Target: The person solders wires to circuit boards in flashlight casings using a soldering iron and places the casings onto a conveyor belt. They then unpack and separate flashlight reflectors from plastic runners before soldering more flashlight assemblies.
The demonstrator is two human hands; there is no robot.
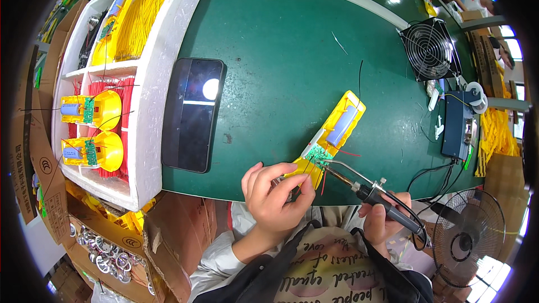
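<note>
My left hand [275, 196] has its fingers curled at the near end of a yellow plastic housing [354, 101], which lies slanted on the green table. Those fingers partly hide that end. Inside the housing sit a blue-violet cylindrical battery [342, 126] and a small green circuit board [319, 154]. Red wires and a dark wire stick out from it. My right hand [382, 219] is wrapped round the dark handle of a soldering iron [370, 195]. A thin metal tube runs along the iron, and its tip meets the board.
A black phone [193, 115] lies left of the housing. Beyond it, a white foam box [147, 73] holds yellow and red wires and similar yellow housings [109, 109]. To the right stand a square black fan [430, 50], a blue-grey box [457, 123], a wire spool [477, 98] and a round fan [469, 238].
</note>
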